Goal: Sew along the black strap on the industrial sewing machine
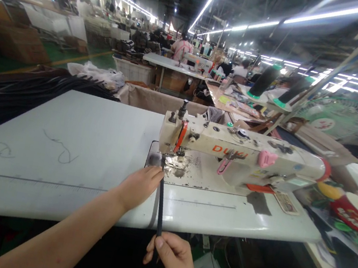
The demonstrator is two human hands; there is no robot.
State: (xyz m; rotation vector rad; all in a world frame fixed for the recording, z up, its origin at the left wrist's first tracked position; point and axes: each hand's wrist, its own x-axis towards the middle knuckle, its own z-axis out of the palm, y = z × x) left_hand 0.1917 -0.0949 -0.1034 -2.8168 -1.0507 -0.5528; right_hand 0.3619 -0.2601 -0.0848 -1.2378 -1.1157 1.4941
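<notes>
A narrow black strap (pixel 161 208) runs from the needle area of a white sewing machine (pixel 205 142) down over the table's front edge. My left hand (pixel 141 186) lies at the machine's base plate, its fingers pressed together on the strap just in front of the presser foot (pixel 164 155). Below the table edge, my right hand (pixel 171 253) pinches the strap between thumb and fingers. Between both hands the strap looks taut. My left fingertips partly cover its far end by the needle.
The pale sewing table (pixel 96 139) carries loose dark threads (pixel 63 152) and a printed ruler line. Many black strips (pixel 36 93) are heaped beyond its left edge. Thread cones (pixel 264 82) stand behind the machine. A red container (pixel 357 212) and clutter sit at the right.
</notes>
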